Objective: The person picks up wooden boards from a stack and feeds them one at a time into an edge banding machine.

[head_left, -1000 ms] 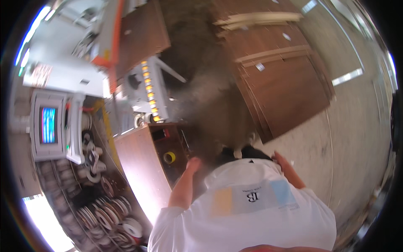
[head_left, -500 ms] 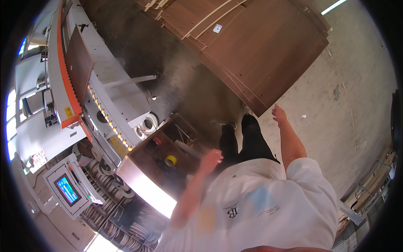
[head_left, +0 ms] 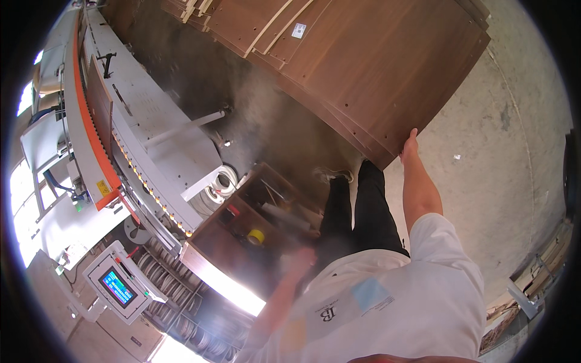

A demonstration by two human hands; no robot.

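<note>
Left of the wooden box (head_left: 212, 239), a grey control panel (head_left: 118, 287) is tilted up, probably so its screen can be read while standing. Farther off, beyond the box's left side, a long pale metal machine (head_left: 130, 78) carries a hard orange rail (head_left: 92, 140), with a thin brown sheet (head_left: 98, 100) beside it. A row of small yellow rollers (head_left: 147, 187) ends near the box's corner, perhaps so that flat pieces slide easily. Coils of white strip (head_left: 226, 178) sit just past the box's far side. Inside the box, a shiny, round roll of yellow tape (head_left: 256, 237) likely stays within easy reach. Beside the box's right end, the left hand (head_left: 299, 261) is too blurred to tell whether its fingers are open or closed. Beyond the box and to its right lies a stack of brown boards (head_left: 375, 78), flat, smooth and faintly grained, with slim pale strips (head_left: 278, 24) lying across the top. The right hand (head_left: 410, 146) touches the edge near the stack's closest corner, probably the handiest place to reach; whether its fingers grip there cannot be told.
</note>
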